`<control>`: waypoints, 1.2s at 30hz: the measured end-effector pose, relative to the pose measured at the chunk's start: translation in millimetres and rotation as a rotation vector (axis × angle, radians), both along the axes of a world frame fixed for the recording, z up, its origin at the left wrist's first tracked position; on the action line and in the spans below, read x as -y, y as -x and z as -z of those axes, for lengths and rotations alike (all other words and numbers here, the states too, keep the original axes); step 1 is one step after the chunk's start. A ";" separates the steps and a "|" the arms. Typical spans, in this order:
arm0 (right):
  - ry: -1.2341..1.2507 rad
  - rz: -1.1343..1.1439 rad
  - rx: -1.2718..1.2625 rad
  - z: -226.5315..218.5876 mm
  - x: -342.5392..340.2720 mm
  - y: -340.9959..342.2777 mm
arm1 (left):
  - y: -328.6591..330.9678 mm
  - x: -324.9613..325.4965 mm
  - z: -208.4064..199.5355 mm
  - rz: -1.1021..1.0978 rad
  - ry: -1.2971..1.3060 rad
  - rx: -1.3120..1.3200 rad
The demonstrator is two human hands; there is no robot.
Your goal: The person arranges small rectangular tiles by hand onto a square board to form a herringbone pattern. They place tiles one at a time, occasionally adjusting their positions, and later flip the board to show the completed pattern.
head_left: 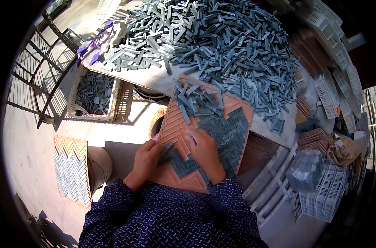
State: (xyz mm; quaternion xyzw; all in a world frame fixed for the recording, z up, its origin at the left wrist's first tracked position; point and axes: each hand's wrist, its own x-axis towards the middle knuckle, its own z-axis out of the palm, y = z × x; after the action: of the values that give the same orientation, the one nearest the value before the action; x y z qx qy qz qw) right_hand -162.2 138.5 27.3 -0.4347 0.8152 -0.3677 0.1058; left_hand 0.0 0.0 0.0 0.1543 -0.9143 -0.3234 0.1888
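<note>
An orange moulded tray (175,128) with herringbone slots lies tilted in front of me, its far end against the table. Dark green-grey stone tile strips (227,130) fill its slots on the right and along a lower band. Loose strips (196,97) are heaped at its far end. My left hand (146,159) is closed at the tray's left side, with a short dark strip showing at its fingertips. My right hand (202,151) is curled over the middle of the tray, fingers closed; whatever is in them is hidden.
A big pile of stone strips (212,37) covers the table (134,77). Left stand a crate of pieces (74,97), a filled tray (72,169) leaning on a bucket (100,165), and a metal rack (39,70). White crates (324,190) and stacked orange trays (314,140) are right.
</note>
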 end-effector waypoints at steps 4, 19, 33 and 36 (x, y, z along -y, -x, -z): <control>0.050 0.086 -0.318 -10.2 33.9 15.8 | 0.3 -8.8 -13.7 -0.040 -0.067 0.041; -0.158 0.036 0.136 -20.1 21.9 -10.5 | -8.8 -7.3 -10.2 -0.052 -0.103 0.030; -0.047 -0.171 0.470 -13.4 7.9 0.9 | -7.5 -5.3 -13.8 0.023 -0.096 0.003; -0.074 -0.196 0.335 -19.6 17.4 3.3 | -3.8 -3.7 -21.6 0.062 -0.098 0.027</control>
State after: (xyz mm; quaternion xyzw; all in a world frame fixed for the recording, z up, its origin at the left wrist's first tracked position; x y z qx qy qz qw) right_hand -165.5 121.1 47.0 -0.4407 0.7528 -0.3927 0.2913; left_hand 3.8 3.7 21.6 0.1397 -0.9041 -0.3715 0.1584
